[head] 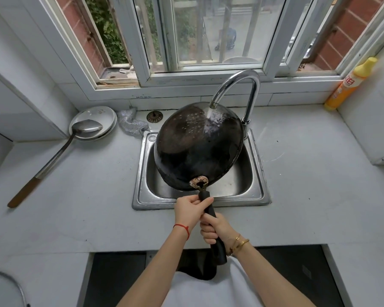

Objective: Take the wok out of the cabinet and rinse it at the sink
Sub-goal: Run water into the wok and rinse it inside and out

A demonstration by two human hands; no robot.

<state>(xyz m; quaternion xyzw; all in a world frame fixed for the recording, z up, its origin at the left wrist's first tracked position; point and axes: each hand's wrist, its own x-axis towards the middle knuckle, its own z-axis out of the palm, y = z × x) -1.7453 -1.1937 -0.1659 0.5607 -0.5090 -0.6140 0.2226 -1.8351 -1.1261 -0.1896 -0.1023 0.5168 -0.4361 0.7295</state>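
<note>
A black wok hangs tilted over the steel sink with its dark outer bottom turned up towards me. Water runs from the curved chrome faucet onto the wok's far right side and splashes there. My left hand grips the black handle close to the wok's rivet plate. My right hand grips the same handle lower down, just behind the left. The wok's inside is hidden.
A white plate with a long metal ladle lies on the counter at left. A silver scouring cloth and a drain strainer sit behind the sink. A yellow detergent bottle stands at the far right by the window.
</note>
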